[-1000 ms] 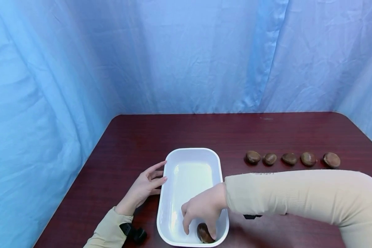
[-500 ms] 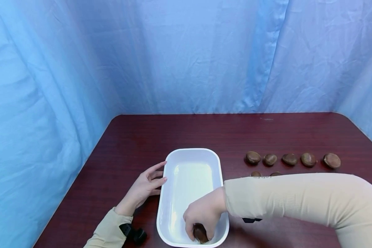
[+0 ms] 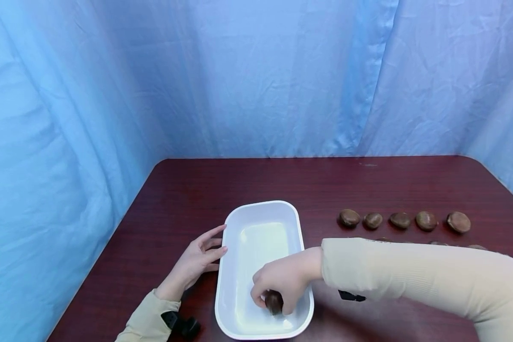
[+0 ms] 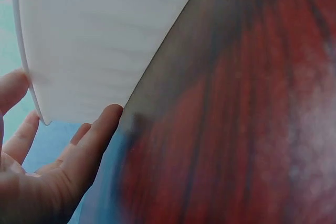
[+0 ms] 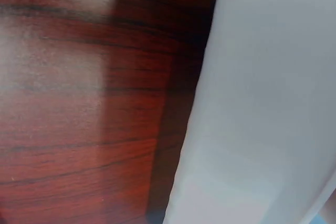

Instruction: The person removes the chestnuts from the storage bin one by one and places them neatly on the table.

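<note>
In the head view, a white rectangular tray (image 3: 235, 304) stands on the table. My right hand (image 3: 282, 278) reaches in over its right side and grips a shiny brown chestnut (image 3: 274, 302) between thumb and fingers, over the near end of the tray. My left hand (image 3: 195, 260) is at the tray's left side, fingers spread and fairly straight, fingertips at the rim. The left wrist view shows my left fingers (image 4: 100, 140) against the outer wall of the tray (image 4: 100, 40). In the right wrist view, the outer tray wall (image 5: 262, 93) hides my right hand.
Several chestnuts (image 3: 399, 220) lie in a row at the right of the dark red wooden table (image 3: 188, 190). More peek out behind my right sleeve (image 3: 393, 268), which hides part of the table. Blue curtains (image 3: 256, 80) hang behind and at the sides.
My right hand has closed round the chestnut and moved it slightly away from the tray's near end. The tray has shifted a little left and turned slightly, my left hand moving with it.
</note>
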A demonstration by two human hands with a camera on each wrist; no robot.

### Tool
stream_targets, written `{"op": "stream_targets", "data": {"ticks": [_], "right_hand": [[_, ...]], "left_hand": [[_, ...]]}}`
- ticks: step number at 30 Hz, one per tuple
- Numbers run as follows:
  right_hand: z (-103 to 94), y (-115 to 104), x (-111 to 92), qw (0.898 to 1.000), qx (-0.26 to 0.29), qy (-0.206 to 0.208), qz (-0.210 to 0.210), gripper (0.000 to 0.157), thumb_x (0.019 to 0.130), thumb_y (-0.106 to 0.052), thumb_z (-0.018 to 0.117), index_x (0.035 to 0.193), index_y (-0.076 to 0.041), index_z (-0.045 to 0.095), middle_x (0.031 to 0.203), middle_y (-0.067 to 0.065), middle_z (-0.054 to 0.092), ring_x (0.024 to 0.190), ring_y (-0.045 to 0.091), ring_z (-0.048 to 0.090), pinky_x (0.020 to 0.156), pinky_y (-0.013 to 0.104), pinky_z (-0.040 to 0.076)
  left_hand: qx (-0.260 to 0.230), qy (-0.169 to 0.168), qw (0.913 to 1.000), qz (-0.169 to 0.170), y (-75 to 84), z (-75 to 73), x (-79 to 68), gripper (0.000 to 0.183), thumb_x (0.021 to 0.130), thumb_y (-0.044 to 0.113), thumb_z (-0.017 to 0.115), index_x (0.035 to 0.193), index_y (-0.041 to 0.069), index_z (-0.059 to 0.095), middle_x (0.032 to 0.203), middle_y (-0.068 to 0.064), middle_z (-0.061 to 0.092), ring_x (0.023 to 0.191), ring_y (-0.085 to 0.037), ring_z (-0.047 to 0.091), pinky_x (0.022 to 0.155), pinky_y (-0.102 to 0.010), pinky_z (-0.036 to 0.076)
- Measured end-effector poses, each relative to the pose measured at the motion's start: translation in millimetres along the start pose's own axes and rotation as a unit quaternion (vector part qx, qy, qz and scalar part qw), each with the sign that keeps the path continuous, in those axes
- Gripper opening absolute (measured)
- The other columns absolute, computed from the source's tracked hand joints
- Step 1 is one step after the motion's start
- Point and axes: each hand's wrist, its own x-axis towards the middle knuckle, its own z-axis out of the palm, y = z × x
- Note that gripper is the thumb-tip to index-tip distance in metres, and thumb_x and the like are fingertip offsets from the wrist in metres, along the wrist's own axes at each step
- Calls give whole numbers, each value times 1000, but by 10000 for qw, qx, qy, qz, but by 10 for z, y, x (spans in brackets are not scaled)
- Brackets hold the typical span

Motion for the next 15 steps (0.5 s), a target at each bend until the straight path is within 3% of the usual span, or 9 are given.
{"op": "stream_targets", "data": {"ticks": [15], "right_hand": [[-133,13,-149,9874,619,1426,-291,24,71,-6,75,87,-14,58,85,-8,50,76,-3,43,70,7,37]], "left_hand": [[280,-150,9992,230,47,39,24,65,90,19,66,146,8,35,134,-26,46,103,-19,64,80,-36,56]]}}
